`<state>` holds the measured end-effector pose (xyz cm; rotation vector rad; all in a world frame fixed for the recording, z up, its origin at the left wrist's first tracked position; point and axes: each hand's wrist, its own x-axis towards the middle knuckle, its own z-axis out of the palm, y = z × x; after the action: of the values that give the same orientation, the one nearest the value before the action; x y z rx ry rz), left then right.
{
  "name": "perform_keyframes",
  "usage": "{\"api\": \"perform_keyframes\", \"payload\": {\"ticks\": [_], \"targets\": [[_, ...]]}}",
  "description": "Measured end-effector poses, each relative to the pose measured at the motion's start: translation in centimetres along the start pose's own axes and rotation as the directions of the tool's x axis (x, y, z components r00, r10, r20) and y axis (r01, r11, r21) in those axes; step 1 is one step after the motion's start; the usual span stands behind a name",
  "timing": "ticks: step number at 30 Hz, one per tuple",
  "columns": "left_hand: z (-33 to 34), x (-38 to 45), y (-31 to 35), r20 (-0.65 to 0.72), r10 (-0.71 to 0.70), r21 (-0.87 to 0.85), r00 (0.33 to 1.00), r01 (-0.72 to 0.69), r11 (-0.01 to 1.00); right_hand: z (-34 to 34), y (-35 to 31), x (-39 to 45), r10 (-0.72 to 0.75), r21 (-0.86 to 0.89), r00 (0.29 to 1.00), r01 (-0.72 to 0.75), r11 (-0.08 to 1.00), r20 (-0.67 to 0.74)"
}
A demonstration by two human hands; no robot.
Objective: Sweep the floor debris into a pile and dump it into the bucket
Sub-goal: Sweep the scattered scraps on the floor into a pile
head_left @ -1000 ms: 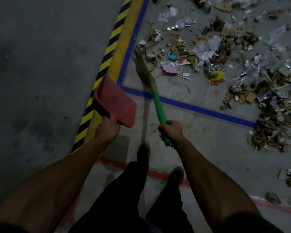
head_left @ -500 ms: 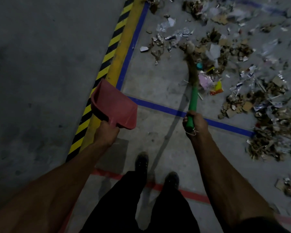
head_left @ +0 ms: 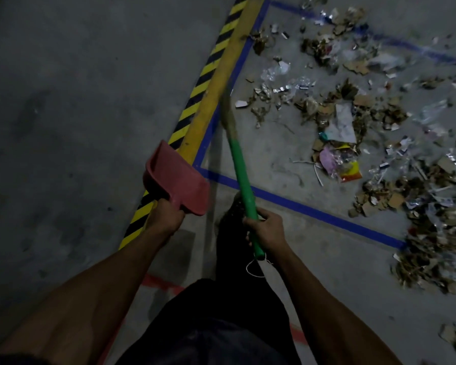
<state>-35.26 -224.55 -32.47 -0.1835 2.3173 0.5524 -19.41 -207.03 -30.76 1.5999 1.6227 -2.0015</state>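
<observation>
Green-handled straw broom (head_left: 241, 177) gripped by right hand (head_left: 265, 229), red plastic dustpan (head_left: 178, 184) by left hand (head_left: 165, 217); scattered cardboard-and-wrapper debris (head_left: 353, 122) unpiled, bucket unseen.

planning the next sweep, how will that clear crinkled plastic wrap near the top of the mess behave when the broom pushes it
The clear plastic wrap looks thin and crumpled, so it is probably very light and floppy. It may flutter or slide past the broom bristles rather than travel steadily. Unlike the flat cardboard scraps nearby, it will likely need repeated strokes.

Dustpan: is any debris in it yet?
No, the red dustpan gripped by the left hand shows a bare inner face, while the debris lies scattered on the floor.
</observation>
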Motion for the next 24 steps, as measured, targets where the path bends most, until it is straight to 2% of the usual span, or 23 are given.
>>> {"api": "perform_keyframes", "payload": {"ticks": [3,7,9,12,14,15,17,20,24], "targets": [[-1.3,1.8,1.2,-0.001,-0.048,0.073,0.999,0.048,0.996,0.5,-1.5,3.8,-0.065,-0.293,0.995,0.085,0.952,0.077],[-2.7,4.4,3.6,-0.045,-0.066,0.097,0.997,0.070,0.993,1.6,-3.6,9.3,-0.062,-0.585,0.970,0.191,0.788,0.234],[-3.2,5.6,4.9,-0.039,-0.088,0.083,0.995,0.091,0.992,2.0,-4.7,11.9,0.000,-0.664,0.964,0.185,0.724,0.268],[-3.8,7.7,6.7,-0.035,-0.100,0.088,0.994,0.102,0.991,1.8,-6.0,15.1,0.094,-0.655,0.971,0.076,0.752,0.221],[-4.0,9.2,8.4,-0.015,-0.097,0.076,0.995,0.098,0.992,1.2,-7.2,17.1,0.158,-0.517,0.978,-0.066,0.854,0.137],[-4.1,9.7,9.3,-0.003,-0.104,0.061,0.995,0.104,0.993,0.9,-8.0,17.9,0.201,-0.384,0.973,-0.146,0.912,0.109],[-4.1,11.0,11.5,0.029,-0.103,0.053,0.994,0.101,0.993,0.2,-9.8,20.0,0.282,-0.109,0.957,-0.273,0.956,0.070],[-3.9,13.1,14.7,0.061,-0.079,0.038,0.995,0.077,0.996,-0.8,-13.4,23.0,0.338,0.174,0.941,-0.335,0.926,0.017],[-3.8,15.2,18.9,0.065,-0.035,0.046,0.997,0.032,0.998,-3.0,-17.5,26.5,0.422,0.490,0.907,-0.378,0.786,0.023]]}}
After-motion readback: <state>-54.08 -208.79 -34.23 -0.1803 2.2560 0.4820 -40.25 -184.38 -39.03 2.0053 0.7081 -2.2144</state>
